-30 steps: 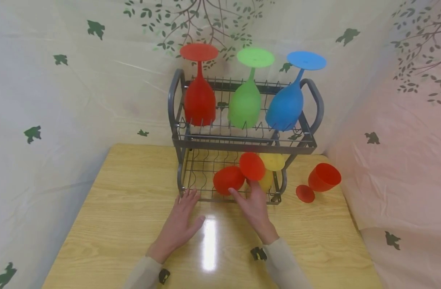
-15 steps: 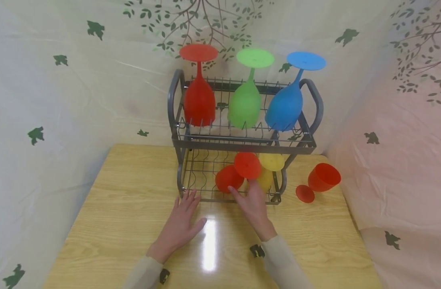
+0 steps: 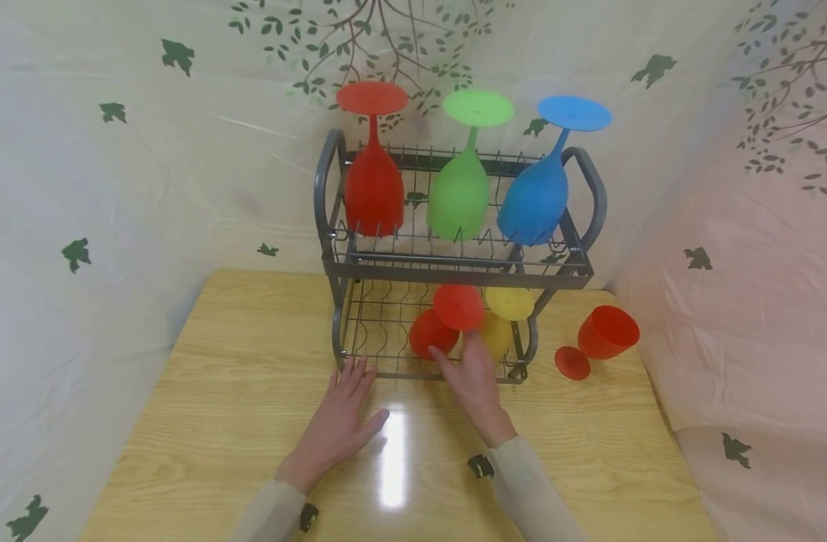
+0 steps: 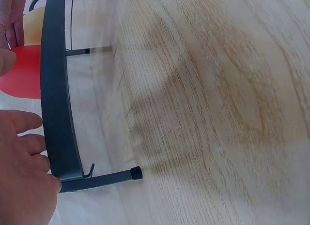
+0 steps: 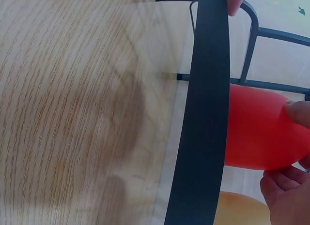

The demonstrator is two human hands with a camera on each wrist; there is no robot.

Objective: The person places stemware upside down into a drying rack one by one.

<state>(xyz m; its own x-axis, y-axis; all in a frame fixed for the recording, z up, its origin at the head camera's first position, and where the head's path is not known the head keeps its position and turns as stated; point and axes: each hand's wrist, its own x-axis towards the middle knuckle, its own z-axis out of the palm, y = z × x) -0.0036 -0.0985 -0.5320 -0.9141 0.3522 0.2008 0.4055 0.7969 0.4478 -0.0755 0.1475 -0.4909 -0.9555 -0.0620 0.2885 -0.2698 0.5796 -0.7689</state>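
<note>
My right hand (image 3: 476, 384) holds a red plastic wine glass (image 3: 430, 335) on the lower tier of the dark dish rack (image 3: 454, 275). The glass is upside down and tilted, its round foot facing up toward me. In the right wrist view, thumb and fingers lie around the red bowl (image 5: 256, 128). Just right of it, partly behind my hand, an upturned yellow wine glass (image 3: 511, 303) stands on the same tier. My left hand (image 3: 335, 418) is spread at the rack's front left, fingertips right at the lower front bar (image 4: 58, 99).
On the upper tier, a red wine glass (image 3: 374, 188), a green one (image 3: 459, 197) and a blue one (image 3: 535, 199) stand upside down. Another red wine glass (image 3: 608, 333) stands upright on the wooden table (image 3: 237, 354), right of the rack. A patterned cloth (image 3: 251, 150) hangs behind.
The red wine glass in my right hand has shifted a little left and back on the lower tier, its foot moving away from the yellow glass. My left hand has hardly moved.
</note>
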